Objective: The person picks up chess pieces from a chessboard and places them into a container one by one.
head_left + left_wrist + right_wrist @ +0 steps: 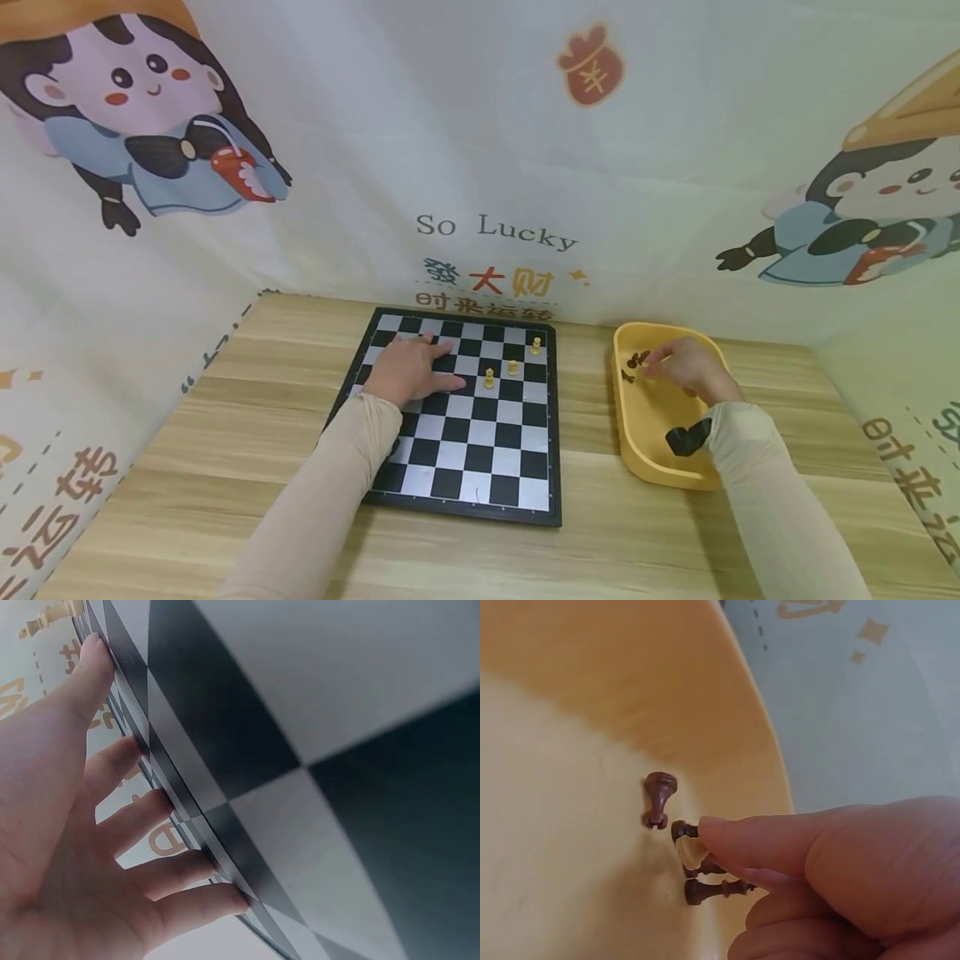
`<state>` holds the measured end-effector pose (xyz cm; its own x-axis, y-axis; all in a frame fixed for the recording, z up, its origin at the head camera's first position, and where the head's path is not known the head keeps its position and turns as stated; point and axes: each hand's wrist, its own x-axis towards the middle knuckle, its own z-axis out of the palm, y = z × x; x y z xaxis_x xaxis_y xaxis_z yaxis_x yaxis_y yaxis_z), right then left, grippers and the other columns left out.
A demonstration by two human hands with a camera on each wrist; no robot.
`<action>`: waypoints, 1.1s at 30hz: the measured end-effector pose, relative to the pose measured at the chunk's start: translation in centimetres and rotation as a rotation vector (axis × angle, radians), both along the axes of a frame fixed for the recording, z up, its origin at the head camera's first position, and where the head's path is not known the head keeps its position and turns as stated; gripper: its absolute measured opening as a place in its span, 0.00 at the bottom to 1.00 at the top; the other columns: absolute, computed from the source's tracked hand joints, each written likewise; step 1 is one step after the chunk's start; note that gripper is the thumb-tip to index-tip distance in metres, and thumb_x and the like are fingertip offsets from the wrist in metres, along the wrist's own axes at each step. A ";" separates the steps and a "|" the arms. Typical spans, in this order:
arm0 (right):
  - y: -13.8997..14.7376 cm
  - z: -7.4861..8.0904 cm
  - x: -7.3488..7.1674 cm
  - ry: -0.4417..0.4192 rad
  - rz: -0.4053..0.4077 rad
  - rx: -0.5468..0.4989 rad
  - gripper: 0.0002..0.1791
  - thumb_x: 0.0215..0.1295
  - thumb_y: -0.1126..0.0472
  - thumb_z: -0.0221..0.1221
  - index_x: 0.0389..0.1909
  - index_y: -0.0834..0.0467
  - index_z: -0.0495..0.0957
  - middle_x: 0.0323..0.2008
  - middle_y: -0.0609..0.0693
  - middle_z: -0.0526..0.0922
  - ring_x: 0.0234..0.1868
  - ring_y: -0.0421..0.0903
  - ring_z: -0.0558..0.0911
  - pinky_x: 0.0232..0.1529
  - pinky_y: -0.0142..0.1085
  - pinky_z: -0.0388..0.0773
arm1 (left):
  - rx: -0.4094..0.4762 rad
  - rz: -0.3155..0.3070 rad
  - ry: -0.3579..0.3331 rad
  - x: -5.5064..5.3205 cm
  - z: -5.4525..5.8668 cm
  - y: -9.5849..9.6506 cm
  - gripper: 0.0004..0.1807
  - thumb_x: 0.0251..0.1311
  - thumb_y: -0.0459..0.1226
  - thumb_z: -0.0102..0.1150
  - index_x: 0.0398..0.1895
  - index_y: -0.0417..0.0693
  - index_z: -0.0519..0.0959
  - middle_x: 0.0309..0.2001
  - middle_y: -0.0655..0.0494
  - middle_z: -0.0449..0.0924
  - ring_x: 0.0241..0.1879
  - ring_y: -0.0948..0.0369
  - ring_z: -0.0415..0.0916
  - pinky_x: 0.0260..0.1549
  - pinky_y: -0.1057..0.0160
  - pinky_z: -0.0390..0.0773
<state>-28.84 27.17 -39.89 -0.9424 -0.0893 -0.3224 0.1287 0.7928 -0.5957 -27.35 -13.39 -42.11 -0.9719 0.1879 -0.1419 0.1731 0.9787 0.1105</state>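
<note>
My left hand [405, 367] rests on the black-and-white chessboard [517, 517], fingers spread and fingertips touching the squares. To its right, three yellow chess pieces stand on the board: one [489, 378] near the thumb, one [513, 367] beyond it and one [536, 346] near the far right corner. Over the yellow tray [626, 450], my right hand [686, 367] pinches a pale yellow chess piece [691, 853] between thumb and finger; its upper part is hidden. Several dark brown chess pieces lie in the tray by the fingertips, among them a rook [659, 799] and a longer piece [716, 890].
Board and tray both lie on a wood-grain table [592, 533], with a gap between them. A printed white curtain [360, 150] hangs right behind the board's far edge and along both sides. A black strap [688, 437] sits at the right wrist, over the tray.
</note>
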 end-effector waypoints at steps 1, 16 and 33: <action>0.0 0.0 0.0 -0.001 0.005 -0.004 0.17 0.66 0.57 0.63 0.48 0.67 0.80 0.12 0.38 0.68 0.12 0.35 0.58 0.16 0.28 0.61 | 0.000 0.001 0.000 0.0 0.0 0.0 0.45 0.60 0.67 0.60 0.76 0.58 0.67 0.77 0.42 0.62 0.77 0.45 0.61 0.80 0.44 0.57; 0.6 -0.4 0.0 -0.055 -0.004 -0.031 0.19 0.68 0.59 0.62 0.52 0.69 0.79 0.11 0.38 0.67 0.12 0.34 0.56 0.16 0.28 0.59 | 0.008 0.008 -0.013 0.0 0.1 0.1 0.44 0.60 0.66 0.61 0.76 0.58 0.67 0.78 0.42 0.62 0.77 0.44 0.61 0.80 0.44 0.57; -0.8 1.8 0.8 0.062 0.012 -0.028 0.20 0.72 0.53 0.60 0.53 0.66 0.80 0.16 0.39 0.68 0.14 0.38 0.59 0.18 0.30 0.60 | 0.002 0.005 -0.004 0.0 0.0 0.1 0.45 0.60 0.67 0.61 0.76 0.58 0.66 0.78 0.42 0.61 0.77 0.44 0.61 0.80 0.44 0.58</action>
<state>-28.06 26.39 -38.05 -0.9593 -0.1092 -0.2603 0.0810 0.7768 -0.6245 -27.37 -13.31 -42.09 -0.9722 0.1835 -0.1453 0.1679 0.9793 0.1133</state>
